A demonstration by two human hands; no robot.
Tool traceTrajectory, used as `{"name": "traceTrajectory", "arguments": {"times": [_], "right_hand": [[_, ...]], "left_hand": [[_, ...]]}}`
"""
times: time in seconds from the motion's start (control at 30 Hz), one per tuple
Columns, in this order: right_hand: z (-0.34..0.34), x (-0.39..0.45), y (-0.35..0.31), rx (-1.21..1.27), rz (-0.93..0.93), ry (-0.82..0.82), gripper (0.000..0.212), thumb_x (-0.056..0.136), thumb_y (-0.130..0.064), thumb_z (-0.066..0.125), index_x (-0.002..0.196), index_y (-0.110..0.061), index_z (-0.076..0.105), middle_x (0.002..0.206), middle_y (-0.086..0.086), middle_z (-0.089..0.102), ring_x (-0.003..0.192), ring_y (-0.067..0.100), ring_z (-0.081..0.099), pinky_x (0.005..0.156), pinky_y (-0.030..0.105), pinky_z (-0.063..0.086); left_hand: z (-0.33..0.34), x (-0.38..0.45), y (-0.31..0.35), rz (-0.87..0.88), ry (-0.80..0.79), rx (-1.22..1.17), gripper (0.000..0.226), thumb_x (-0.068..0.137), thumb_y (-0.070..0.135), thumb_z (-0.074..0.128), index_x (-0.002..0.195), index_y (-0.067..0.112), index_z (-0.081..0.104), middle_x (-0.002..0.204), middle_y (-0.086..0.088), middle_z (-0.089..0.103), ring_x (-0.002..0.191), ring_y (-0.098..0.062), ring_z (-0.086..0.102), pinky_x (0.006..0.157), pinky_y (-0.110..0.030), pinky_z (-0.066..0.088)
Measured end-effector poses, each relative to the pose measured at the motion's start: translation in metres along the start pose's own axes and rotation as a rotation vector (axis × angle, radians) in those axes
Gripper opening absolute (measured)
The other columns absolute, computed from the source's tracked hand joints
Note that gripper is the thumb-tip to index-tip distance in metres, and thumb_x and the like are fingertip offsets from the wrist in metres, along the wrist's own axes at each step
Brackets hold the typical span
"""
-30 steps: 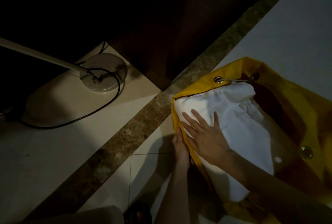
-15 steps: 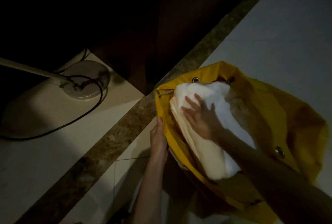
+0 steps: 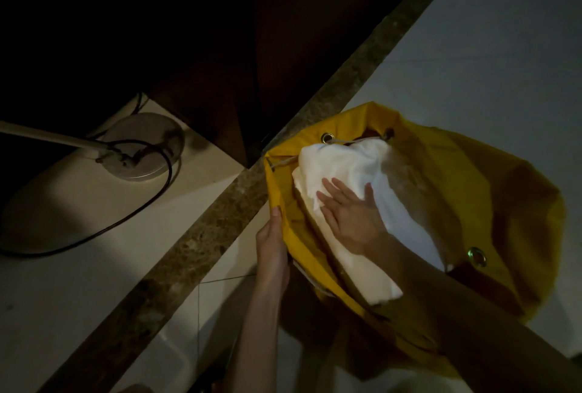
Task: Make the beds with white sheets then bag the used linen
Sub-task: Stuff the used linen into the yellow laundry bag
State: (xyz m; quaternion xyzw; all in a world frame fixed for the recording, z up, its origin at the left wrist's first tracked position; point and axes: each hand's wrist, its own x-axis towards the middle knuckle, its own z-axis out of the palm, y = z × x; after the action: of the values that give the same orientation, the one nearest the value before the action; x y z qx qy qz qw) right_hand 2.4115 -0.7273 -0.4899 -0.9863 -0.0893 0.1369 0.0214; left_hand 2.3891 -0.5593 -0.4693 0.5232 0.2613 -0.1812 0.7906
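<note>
While the laundry bag's mouth is held open, folded linen is pressed inside.
Left hand [image 3: 273, 244] pinches the yellow laundry bag [image 3: 491, 203] at its near-left rim; right hand [image 3: 349, 210], fingers straight, lies flat on the white linen [image 3: 343, 165], whose long axis runs diagonally from the eyelets toward the person, half inside.
</note>
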Motion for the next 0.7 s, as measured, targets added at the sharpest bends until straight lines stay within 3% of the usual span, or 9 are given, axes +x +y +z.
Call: {"name": "traceTrajectory", "arguments": {"times": [0.1,0.27,0.37,0.5,0.6,0.7], "right_hand": [[-0.011,-0.007,0.000,0.064,0.000,0.007,0.084,0.082,-0.051,-0.015,0.149,-0.030,0.032,0.161,-0.008,0.013,0.148,0.009,0.001,0.113,0.061,0.003],[-0.009,-0.002,-0.016,0.239,0.005,0.201,0.064,0.094,-0.048,0.004,0.149,-0.029,0.032,0.161,-0.006,0.012,0.149,0.014,0.000,0.112,0.060,-0.002],[-0.006,0.018,-0.032,0.183,0.055,0.190,0.065,0.094,-0.049,0.002,0.148,-0.031,0.034,0.160,-0.007,0.015,0.149,0.016,0.003,0.111,0.062,-0.003],[0.022,0.014,-0.040,-0.020,0.050,0.205,0.056,0.099,-0.044,0.017,0.139,-0.025,0.051,0.156,-0.001,0.032,0.146,0.025,0.022,0.111,0.065,0.010],[0.031,0.016,-0.025,-0.024,0.011,0.217,0.055,0.101,-0.043,0.013,0.145,-0.025,0.043,0.157,-0.001,0.028,0.146,0.025,0.020,0.111,0.063,0.009],[0.036,0.023,0.006,-0.029,-0.031,0.239,0.052,0.100,-0.039,0.020,0.148,-0.028,0.035,0.158,-0.004,0.024,0.146,0.021,0.017,0.111,0.062,0.008]], "left_hand": [[-0.001,-0.002,0.004,0.002,-0.047,0.044,0.026,0.102,0.036,0.040,0.113,0.029,0.062,0.112,0.001,0.070,0.104,-0.017,0.067,0.093,-0.036,0.053],[-0.005,-0.006,-0.002,0.013,-0.072,0.083,0.027,0.099,0.039,0.041,0.114,0.031,0.062,0.114,0.002,0.070,0.105,-0.016,0.067,0.093,-0.035,0.053],[-0.006,-0.008,-0.003,-0.007,-0.088,0.050,0.029,0.097,0.042,0.042,0.115,0.031,0.062,0.113,0.001,0.071,0.107,-0.018,0.066,0.094,-0.038,0.052],[-0.005,-0.011,-0.010,-0.067,-0.088,-0.027,0.041,0.094,0.046,0.043,0.127,0.025,0.057,0.108,0.002,0.072,0.097,-0.015,0.070,0.074,-0.028,0.057],[-0.009,-0.013,-0.014,-0.061,-0.077,-0.087,0.047,0.090,0.046,0.045,0.129,0.022,0.056,0.113,-0.001,0.071,0.097,-0.015,0.070,0.069,-0.026,0.057],[-0.015,-0.011,-0.014,-0.044,-0.078,-0.084,0.029,0.097,0.040,0.042,0.115,0.027,0.060,0.098,0.007,0.074,0.087,-0.009,0.071,0.067,-0.024,0.057]]}}
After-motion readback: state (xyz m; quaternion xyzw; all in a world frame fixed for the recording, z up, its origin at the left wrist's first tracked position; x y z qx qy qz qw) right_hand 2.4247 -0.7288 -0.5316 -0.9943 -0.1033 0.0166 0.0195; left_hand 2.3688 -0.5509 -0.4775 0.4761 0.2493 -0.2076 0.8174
